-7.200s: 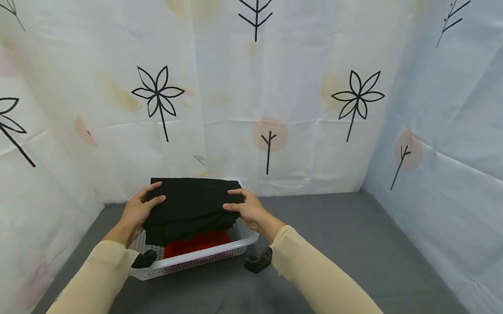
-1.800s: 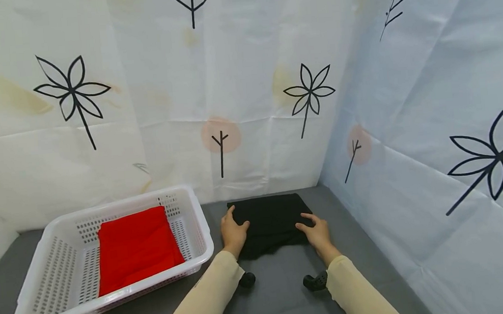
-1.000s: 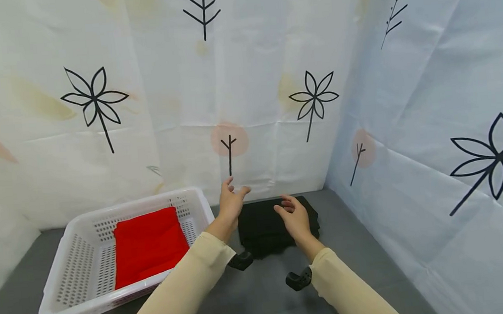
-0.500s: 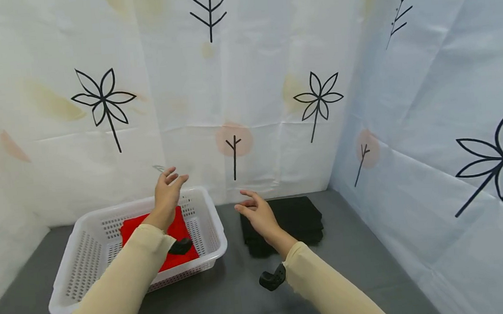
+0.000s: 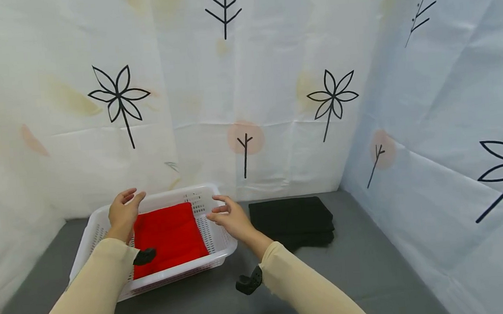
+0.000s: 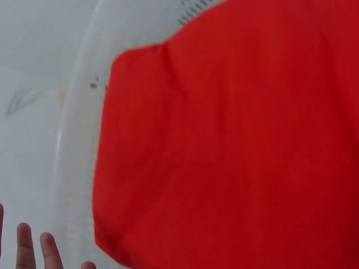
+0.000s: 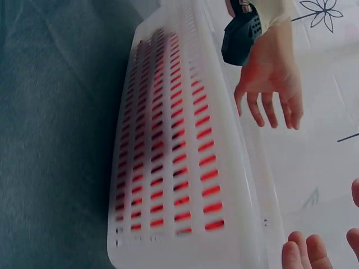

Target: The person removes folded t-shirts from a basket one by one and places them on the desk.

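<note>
A folded red cloth (image 5: 171, 237) lies in a white perforated plastic basket (image 5: 185, 269); in the left wrist view the red cloth (image 6: 224, 145) fills most of the picture. My left hand (image 5: 122, 215) is over the basket's left part, beside the cloth's left edge, fingers apart and holding nothing. Over the basket's right end, my right hand (image 5: 235, 221) is held with thumb and fingers spread, also without anything in it. The right wrist view shows the left hand (image 7: 275, 78) above the basket's far side. To the right, a folded black cloth (image 5: 292, 218) lies on the table.
The grey table (image 5: 332, 279) extends in front and to the right. White patterned curtains (image 5: 272, 76) hang close behind and at both sides. Black devices are strapped at both wrists, below the cream sleeves (image 5: 89, 293).
The black cloth was lifted out of the basket, set down on the table to the right and let go. Both hands then moved left over the basket with the red cloth.
</note>
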Available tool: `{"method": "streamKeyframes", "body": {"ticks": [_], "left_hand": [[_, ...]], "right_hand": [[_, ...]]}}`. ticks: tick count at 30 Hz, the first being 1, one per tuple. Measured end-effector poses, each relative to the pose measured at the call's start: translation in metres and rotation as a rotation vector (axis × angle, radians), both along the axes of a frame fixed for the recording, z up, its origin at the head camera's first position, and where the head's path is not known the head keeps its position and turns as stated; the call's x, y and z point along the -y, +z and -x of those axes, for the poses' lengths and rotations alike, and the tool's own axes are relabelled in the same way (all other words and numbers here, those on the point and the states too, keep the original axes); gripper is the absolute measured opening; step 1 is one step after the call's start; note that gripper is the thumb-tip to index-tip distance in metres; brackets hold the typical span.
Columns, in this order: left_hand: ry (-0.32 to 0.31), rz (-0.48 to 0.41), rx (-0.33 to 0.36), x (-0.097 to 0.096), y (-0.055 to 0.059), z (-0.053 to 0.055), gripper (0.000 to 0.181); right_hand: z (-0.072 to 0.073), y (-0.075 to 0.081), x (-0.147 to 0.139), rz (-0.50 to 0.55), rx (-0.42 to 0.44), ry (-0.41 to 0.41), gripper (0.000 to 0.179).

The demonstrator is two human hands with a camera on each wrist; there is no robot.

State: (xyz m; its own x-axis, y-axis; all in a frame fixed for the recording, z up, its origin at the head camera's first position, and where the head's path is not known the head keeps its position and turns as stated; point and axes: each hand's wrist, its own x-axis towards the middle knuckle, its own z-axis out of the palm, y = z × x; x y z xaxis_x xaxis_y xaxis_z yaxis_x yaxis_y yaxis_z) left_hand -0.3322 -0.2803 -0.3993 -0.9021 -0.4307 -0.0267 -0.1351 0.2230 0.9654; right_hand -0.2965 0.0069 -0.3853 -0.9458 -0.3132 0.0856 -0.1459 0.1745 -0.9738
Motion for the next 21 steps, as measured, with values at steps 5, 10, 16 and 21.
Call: {"method": "streamKeyframes", "body": {"ticks": [5,10,16,21], "left_hand": [[-0.044,0.035,0.057,0.018,-0.018,-0.005,0.07],[-0.151,0.033,0.105,0.027,-0.028,-0.011,0.075],[-0.266,0.094,0.1,0.029,-0.035,-0.01,0.067],[-0.308,0.196,0.129,0.031,-0.042,-0.01,0.061]], "right_hand": [[0.007,-0.018,0.014,0.032,0.104,0.072,0.059],[0.01,-0.021,0.026,-0.056,0.157,0.087,0.063],[0.013,-0.026,0.039,-0.17,0.191,0.078,0.064],[0.014,-0.033,0.047,-0.251,0.181,0.082,0.066]]}}
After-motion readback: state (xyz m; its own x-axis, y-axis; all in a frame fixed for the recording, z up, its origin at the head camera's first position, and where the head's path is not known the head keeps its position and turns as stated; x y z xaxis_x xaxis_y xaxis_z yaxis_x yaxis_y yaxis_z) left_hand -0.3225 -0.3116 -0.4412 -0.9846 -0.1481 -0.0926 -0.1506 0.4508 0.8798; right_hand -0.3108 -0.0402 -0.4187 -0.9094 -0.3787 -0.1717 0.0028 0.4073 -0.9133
